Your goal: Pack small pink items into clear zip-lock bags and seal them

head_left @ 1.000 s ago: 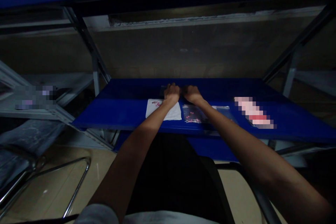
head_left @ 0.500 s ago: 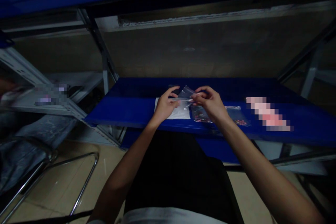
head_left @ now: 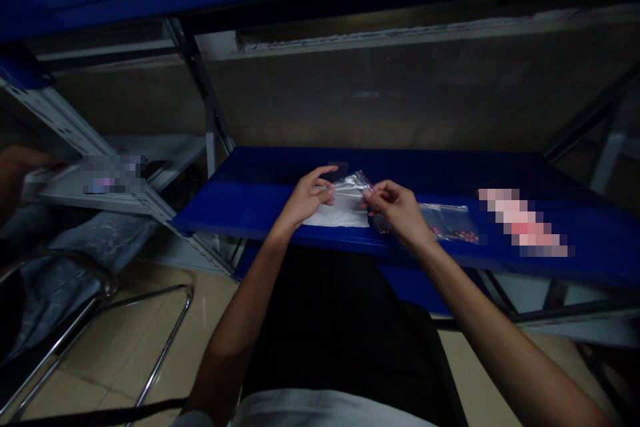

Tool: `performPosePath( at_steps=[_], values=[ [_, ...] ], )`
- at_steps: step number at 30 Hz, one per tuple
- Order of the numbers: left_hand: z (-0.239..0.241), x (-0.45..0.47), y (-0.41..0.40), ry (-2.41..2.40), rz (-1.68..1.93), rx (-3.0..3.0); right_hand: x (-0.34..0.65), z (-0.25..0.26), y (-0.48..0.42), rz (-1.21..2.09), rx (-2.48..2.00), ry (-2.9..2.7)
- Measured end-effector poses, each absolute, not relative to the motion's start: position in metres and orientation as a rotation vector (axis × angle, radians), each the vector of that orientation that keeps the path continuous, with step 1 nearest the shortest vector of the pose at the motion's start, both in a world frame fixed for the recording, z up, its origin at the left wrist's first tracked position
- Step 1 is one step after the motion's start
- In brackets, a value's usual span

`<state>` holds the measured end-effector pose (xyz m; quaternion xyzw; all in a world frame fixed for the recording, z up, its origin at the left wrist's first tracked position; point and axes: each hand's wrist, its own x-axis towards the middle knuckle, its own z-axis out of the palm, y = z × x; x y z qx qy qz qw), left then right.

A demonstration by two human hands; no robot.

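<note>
Between my two hands a clear plastic zip bag [head_left: 353, 183] is stretched out above a white sheet [head_left: 340, 213]. My left hand [head_left: 306, 199] pinches the bag's left side between thumb and a finger, with the index finger stretched out. At the bag's right edge, my right hand [head_left: 395, 203] grips it with thumb and fingertips. To the right, partly behind my right hand, lie clear bags holding small pink and dark pieces [head_left: 453, 223]. Another small clear piece of plastic [head_left: 339, 166] rests just beyond my left hand.
The blue shelf [head_left: 265, 180] carries all this, with a blurred-out pink item [head_left: 523, 223] on its right. A grey metal upright [head_left: 75, 117] divides it from a neighbouring shelf, where another person's hand [head_left: 23, 163] shows. A chrome chair frame [head_left: 165, 347] stands at lower left.
The bag has come lower and lies flatter, more spread between my hands. My right hand has dropped slightly. At far left, the other person's hand has come further into view.
</note>
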<state>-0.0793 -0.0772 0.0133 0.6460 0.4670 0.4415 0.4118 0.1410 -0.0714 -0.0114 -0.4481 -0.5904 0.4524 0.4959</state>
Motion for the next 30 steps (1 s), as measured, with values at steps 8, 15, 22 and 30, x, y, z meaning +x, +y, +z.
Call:
performPosePath(
  at_steps=[8,15,22,30],
  values=[
    [0.031,-0.079,-0.099,1.442,0.881,2.343,0.126,-0.012,-0.085,1.047,-1.075,-1.477],
    [0.021,-0.064,-0.1,1.584,0.822,2.451,0.115,-0.012,-0.094,1.165,-1.01,-1.488],
    [0.021,-0.081,-0.094,1.518,0.826,2.437,0.112,-0.018,-0.094,1.304,-0.969,-1.49],
    [0.029,-0.133,-0.083,1.661,0.75,2.253,0.098,-0.019,-0.021,0.634,-1.256,-2.104]
  ],
)
